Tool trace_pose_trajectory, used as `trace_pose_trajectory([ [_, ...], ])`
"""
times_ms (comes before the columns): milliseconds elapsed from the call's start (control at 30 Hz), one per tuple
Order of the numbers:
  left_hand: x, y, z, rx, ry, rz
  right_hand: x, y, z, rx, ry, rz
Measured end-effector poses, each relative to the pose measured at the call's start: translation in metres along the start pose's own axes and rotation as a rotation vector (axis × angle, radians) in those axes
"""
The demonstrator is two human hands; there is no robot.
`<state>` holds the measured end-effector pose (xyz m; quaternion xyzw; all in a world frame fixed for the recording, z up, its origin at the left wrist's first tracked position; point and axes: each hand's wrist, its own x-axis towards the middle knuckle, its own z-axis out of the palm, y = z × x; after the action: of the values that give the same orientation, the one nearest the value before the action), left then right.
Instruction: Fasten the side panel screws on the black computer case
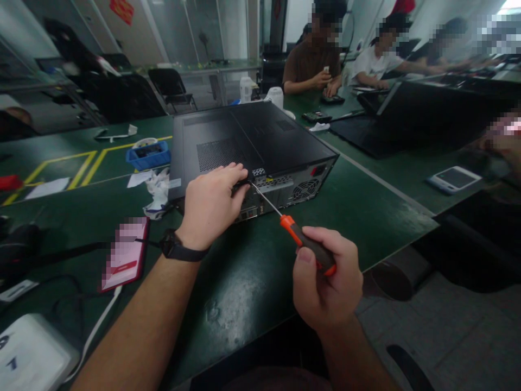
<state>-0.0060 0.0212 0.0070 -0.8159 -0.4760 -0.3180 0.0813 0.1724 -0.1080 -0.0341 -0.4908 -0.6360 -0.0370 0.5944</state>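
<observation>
A black desktop computer case (260, 138) lies on its side on the green table (358, 212), its rear panel facing me. My left hand (211, 203) rests on the case's near edge, fingers curled against the top rear corner; a black watch is on that wrist. My right hand (325, 277) is closed around the orange-and-black handle of a screwdriver (303, 241). The thin shaft runs up and left, and its tip meets the rear panel right beside my left fingertips.
A phone (124, 252) lies left of my forearm, with cables and a white box (28, 353) nearer. A blue tray (148, 155) and crumpled paper (157, 190) sit beside the case. A white device (453, 179) lies right. Several people sit at the far side.
</observation>
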Motion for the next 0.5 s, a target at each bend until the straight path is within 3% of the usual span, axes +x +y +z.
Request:
trace_pose_trajectory([
  [200,-0.0004,-0.0003,0.0008,-0.002,0.007,0.008,-0.0044,0.0014,-0.0003,-0.015,0.001,0.072],
  [400,-0.0004,-0.001,0.0014,-0.004,0.004,0.004,0.0003,0.0002,0.0008,-0.039,0.021,-0.028],
  [500,-0.0002,-0.0013,0.0019,-0.011,0.011,0.012,0.0015,0.0006,0.0009,-0.043,0.016,-0.008],
])
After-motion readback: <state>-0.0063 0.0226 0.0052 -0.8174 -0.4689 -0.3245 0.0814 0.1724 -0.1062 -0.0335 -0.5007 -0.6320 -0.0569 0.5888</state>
